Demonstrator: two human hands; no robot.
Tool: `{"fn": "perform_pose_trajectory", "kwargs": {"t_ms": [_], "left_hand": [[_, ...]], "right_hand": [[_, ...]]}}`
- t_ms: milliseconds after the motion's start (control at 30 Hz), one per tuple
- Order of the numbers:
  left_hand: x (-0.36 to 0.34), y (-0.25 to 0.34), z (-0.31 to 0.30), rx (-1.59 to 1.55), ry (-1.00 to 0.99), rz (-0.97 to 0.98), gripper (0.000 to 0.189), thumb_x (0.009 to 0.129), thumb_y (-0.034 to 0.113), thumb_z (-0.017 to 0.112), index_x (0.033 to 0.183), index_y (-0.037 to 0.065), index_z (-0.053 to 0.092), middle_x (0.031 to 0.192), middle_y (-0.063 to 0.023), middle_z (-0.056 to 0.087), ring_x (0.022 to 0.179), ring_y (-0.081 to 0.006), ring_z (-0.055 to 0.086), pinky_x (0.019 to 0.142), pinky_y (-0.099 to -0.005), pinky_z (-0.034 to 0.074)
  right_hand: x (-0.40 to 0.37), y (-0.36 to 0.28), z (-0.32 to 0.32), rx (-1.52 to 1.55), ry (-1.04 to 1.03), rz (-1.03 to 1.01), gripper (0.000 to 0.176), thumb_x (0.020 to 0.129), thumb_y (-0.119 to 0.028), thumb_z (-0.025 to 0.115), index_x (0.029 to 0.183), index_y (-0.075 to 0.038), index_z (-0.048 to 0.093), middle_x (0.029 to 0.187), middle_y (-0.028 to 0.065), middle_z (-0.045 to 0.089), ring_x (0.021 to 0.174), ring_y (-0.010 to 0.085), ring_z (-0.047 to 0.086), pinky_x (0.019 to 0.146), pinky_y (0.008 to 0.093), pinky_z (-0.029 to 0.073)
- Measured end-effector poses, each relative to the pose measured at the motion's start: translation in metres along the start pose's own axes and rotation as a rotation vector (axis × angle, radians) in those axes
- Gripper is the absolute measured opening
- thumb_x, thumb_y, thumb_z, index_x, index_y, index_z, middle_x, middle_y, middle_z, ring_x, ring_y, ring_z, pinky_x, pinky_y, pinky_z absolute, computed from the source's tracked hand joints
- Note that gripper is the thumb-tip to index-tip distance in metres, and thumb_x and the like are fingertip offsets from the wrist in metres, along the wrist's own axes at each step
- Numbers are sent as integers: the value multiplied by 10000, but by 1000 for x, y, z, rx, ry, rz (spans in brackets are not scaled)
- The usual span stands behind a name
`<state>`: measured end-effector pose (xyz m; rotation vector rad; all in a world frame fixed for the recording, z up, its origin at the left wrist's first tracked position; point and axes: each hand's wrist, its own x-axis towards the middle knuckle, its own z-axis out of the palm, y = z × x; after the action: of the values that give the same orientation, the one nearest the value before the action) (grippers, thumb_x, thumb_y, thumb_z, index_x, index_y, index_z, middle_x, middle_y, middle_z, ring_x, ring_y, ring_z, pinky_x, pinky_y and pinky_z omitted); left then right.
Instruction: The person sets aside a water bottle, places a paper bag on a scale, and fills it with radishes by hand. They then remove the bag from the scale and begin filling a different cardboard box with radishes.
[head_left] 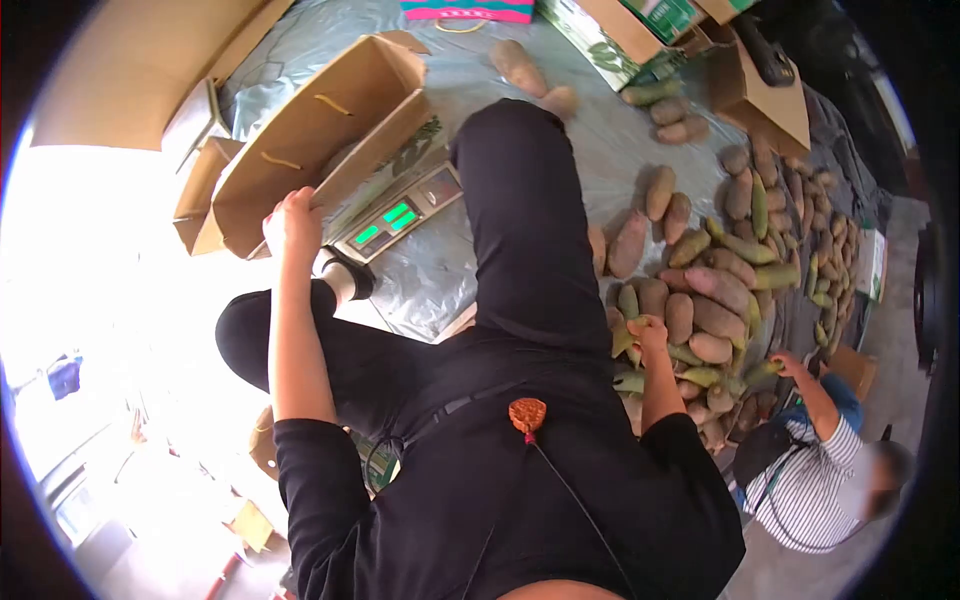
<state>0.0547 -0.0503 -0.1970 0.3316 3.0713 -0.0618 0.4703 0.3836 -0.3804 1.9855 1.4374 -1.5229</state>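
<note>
My left hand (293,222) grips the near edge of an open cardboard box (300,130), which stands tilted at the upper left. Under and beside the box is a digital scale (400,215) with green lit displays. On my right side, my right hand (647,335) is closed on a green-yellow tuber (622,338) at the left edge of a large pile of brown and green tubers (718,290). The inside of the box shows two yellow cord handles and no tubers.
A co-worker in a striped shirt (810,490) reaches into the pile from the lower right, holding a green tuber. More cardboard boxes (765,100) stand at the upper right. Loose tubers (517,67) lie beyond my knee. A pink and teal box (468,11) is at the top.
</note>
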Motion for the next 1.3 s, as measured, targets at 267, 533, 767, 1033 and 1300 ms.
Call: {"fn": "perform_pose_trajectory", "kwargs": {"t_ms": [267, 533, 767, 1033, 1300], "left_hand": [[-6, 2, -4, -40, 38, 13, 163, 749, 105, 587, 907, 127, 622, 898, -54, 622, 921, -253, 588, 796, -416, 425], [-9, 2, -3, -50, 38, 4, 227, 736, 69, 580, 949, 127, 631, 904, -63, 620, 925, -254, 591, 803, -412, 431], [-9, 4, -7, -41, 9, -5, 209, 744, 49, 553, 917, 142, 624, 899, -51, 612, 921, -242, 587, 803, -399, 422], [-8, 2, -3, -20, 54, 23, 155, 769, 81, 534, 876, 149, 623, 871, -55, 617, 900, -251, 599, 776, -416, 432], [-1, -4, 2, 18, 63, 56, 232, 753, 160, 598, 984, 136, 608, 936, -67, 629, 911, -266, 608, 739, -428, 471]], "right_hand": [[-36, -110, 10, 14, -171, -785, 339, 705, 25, 699, 1006, -4, 547, 903, 52, 590, 853, 146, 561, 739, 285, 460], [-185, -300, 35, 93, -49, -1406, 324, 767, 25, 633, 1074, -22, 539, 1016, 31, 557, 960, 128, 526, 858, 260, 420], [-275, -386, 124, 318, -544, -1511, 402, 749, 4, 679, 1118, 6, 518, 1040, 71, 573, 965, 147, 549, 860, 275, 439], [-298, -387, 292, 61, -868, -1363, 427, 683, -150, 746, 1040, 8, 572, 953, 94, 607, 826, 150, 587, 723, 276, 489], [-255, -381, 201, -147, -815, -1233, 286, 823, -203, 644, 1054, -44, 590, 950, 15, 629, 830, 86, 593, 677, 235, 451]]}}
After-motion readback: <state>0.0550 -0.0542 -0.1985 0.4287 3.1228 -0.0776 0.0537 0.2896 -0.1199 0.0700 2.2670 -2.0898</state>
